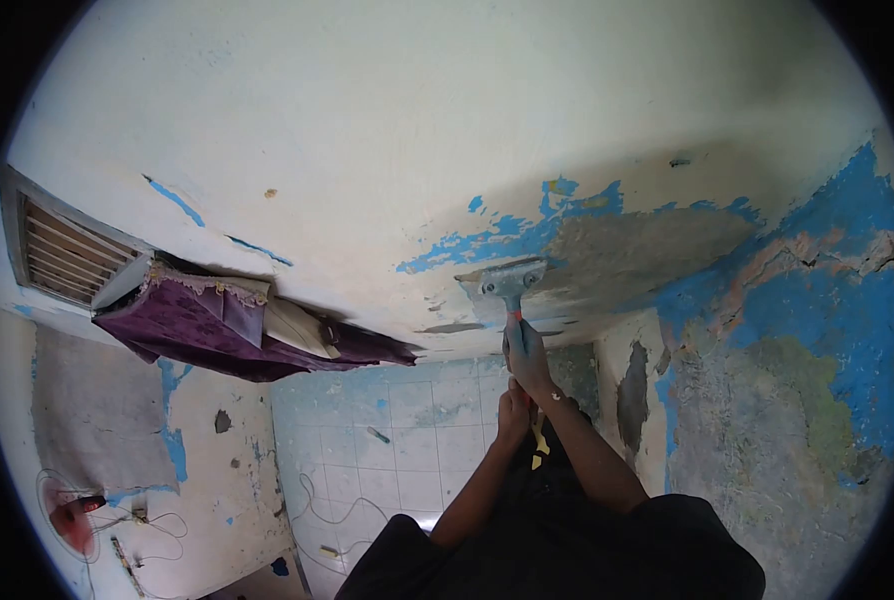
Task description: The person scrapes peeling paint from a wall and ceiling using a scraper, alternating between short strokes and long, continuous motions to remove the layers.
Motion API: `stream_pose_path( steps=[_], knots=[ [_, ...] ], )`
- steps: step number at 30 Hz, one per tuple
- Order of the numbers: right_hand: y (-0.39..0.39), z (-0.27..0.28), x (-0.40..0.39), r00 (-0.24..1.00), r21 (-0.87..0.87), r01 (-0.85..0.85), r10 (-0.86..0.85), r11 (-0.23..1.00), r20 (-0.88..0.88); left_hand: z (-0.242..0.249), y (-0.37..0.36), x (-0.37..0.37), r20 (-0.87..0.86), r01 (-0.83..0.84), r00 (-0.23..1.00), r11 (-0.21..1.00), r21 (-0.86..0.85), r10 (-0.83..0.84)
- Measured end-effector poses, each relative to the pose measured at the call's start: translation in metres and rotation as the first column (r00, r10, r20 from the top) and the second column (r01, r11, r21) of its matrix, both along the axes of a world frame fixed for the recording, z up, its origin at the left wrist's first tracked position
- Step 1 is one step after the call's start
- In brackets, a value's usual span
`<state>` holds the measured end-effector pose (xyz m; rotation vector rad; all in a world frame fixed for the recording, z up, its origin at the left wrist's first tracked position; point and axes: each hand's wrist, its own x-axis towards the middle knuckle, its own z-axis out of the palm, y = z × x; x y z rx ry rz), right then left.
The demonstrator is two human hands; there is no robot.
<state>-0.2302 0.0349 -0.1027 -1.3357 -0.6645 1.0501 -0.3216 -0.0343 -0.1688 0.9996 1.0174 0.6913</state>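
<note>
A wide-bladed scraper [512,279] with a red band below its grey head lies against the wall, at the lower edge of a bare patch [647,238] with blue paint [507,237] showing around it. My right hand [529,362], dusted pale, is wrapped round the upper handle just beneath the head. Lower down, my left hand [512,412] is closed on the same handle. Close below the hands, a yellow and black piece [540,443] shows against my dark clothing.
A purple curtain [202,318] hangs from the wall beside a slatted vent [67,252]. Peeling blue paint [797,300] covers the right wall. On the tiled floor [412,450] lie a small tool [378,435] and a loose cable [317,515]. A red fan [70,520] stands lower left.
</note>
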Motion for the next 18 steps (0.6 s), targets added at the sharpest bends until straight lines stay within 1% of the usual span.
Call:
stream_pose_path(
  steps=[3,4,6,7,9,10,12,15,16,18],
  knots=[
    [0.007,-0.012,0.001,1.0,0.067,-0.002,0.0,0.998,0.023,-0.006,0.015,0.006,-0.029,-0.017,0.999,0.993,0.113,0.021],
    [0.005,-0.014,0.002,1.0,0.068,-0.01,0.011,0.998,-0.004,-0.008,0.014,0.006,-0.04,-0.023,0.999,0.99,0.138,0.029],
    [0.009,-0.014,0.004,0.998,0.081,-0.029,0.034,0.996,-0.057,-0.019,0.018,0.003,-0.019,-0.004,1.0,0.996,0.088,0.006],
    [0.012,-0.013,0.004,0.999,0.106,-0.03,0.034,0.994,-0.037,-0.023,0.023,0.003,-0.006,0.008,1.0,0.998,0.068,-0.007],
    [0.017,-0.012,0.002,0.999,0.152,-0.032,0.032,0.988,0.001,-0.029,0.035,0.004,-0.04,0.023,0.999,0.987,0.161,-0.017],
    [0.023,-0.002,0.002,1.0,0.174,-0.021,0.017,0.985,0.023,-0.026,0.044,0.004,-0.06,0.03,0.998,0.979,0.204,-0.018],
    [0.037,0.021,0.008,0.998,0.211,-0.001,-0.013,0.977,0.065,-0.02,0.073,0.008,-0.122,0.064,0.992,0.921,0.383,-0.018],
    [0.041,0.065,0.019,0.999,0.279,-0.037,0.035,0.96,0.012,0.019,0.087,0.021,0.044,0.045,0.997,0.919,0.392,-0.068],
    [0.04,0.07,0.018,0.998,0.319,-0.038,0.049,0.947,-0.026,0.029,0.08,0.026,-0.014,-0.014,1.0,0.918,0.395,0.021],
    [0.031,0.055,0.018,0.99,0.244,-0.043,0.075,0.969,-0.123,0.014,0.067,0.022,-0.037,0.01,0.999,0.954,0.301,0.002]
  ],
)
